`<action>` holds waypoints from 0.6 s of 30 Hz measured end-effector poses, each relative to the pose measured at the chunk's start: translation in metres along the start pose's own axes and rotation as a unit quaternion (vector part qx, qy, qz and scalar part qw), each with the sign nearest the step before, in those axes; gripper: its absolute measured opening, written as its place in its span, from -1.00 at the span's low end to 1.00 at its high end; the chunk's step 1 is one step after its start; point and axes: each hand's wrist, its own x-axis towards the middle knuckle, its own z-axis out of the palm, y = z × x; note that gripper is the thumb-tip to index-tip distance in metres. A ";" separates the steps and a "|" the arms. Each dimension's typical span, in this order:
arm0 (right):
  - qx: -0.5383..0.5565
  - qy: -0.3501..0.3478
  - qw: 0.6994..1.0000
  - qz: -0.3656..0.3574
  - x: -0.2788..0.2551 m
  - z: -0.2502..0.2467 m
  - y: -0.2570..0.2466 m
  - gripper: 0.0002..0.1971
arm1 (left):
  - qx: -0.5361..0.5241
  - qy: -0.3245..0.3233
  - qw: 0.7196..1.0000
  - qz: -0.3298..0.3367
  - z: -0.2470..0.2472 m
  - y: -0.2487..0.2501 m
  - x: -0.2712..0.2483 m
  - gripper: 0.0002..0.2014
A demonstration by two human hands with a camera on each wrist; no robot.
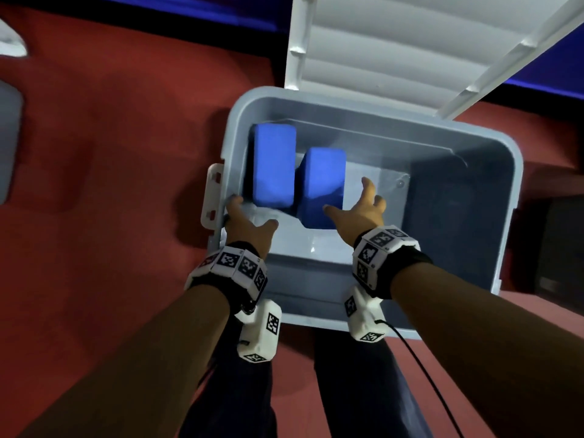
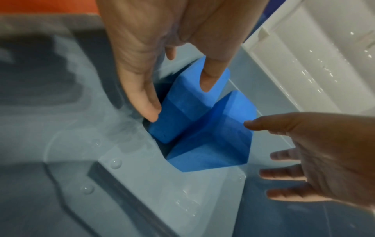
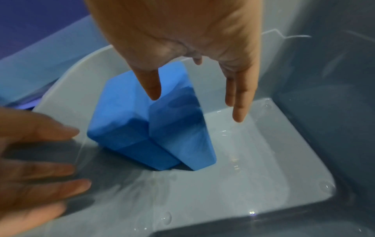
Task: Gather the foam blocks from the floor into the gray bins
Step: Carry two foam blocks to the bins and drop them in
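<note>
Two blue foam blocks stand on end side by side in the left part of the gray bin (image 1: pixel 518 172), the left block (image 1: pixel 273 165) against the bin's left wall and the right block (image 1: pixel 320 184) beside it. My left hand (image 1: pixel 252 213) hovers at the near end of the left block with straight fingers spread either side of it. My right hand (image 1: pixel 347 197) is spread open just right of the right block, holding nothing. The left wrist view shows my left hand (image 2: pixel 179 102) over the left block (image 2: pixel 188 102). The right wrist view shows my right hand (image 3: pixel 195 109) above the right block (image 3: pixel 182 136).
The bin's white lid (image 1: pixel 395 42) stands open at the far side. A white latch (image 1: pixel 213 197) sticks out on the bin's left rim. Red floor (image 1: pixel 110 184) surrounds the bin. Another gray object (image 1: pixel 9 137) sits at the far left, a dark box (image 1: pixel 562 248) at the right.
</note>
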 end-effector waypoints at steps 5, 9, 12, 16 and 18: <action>0.000 -0.011 1.000 0.003 -0.030 -0.032 0.005 -0.21 | 0.064 -0.026 0.997 0.026 -0.018 0.018 -0.034 -0.43; 0.006 -0.019 1.000 -0.006 -0.077 -0.076 0.003 -0.33 | 0.105 -0.059 0.989 0.089 -0.042 0.068 -0.078 -0.58; 0.027 -0.035 0.999 0.002 -0.125 -0.115 0.004 -0.40 | 0.118 -0.085 0.983 0.110 -0.059 0.113 -0.124 -0.67; 0.073 -0.021 0.997 -0.012 -0.199 -0.172 0.001 -0.48 | 0.138 -0.155 0.969 0.135 -0.083 0.171 -0.194 -0.67; 0.081 0.007 0.996 -0.022 -0.235 -0.194 -0.001 -0.53 | 0.146 -0.176 0.962 0.150 -0.094 0.193 -0.227 -0.69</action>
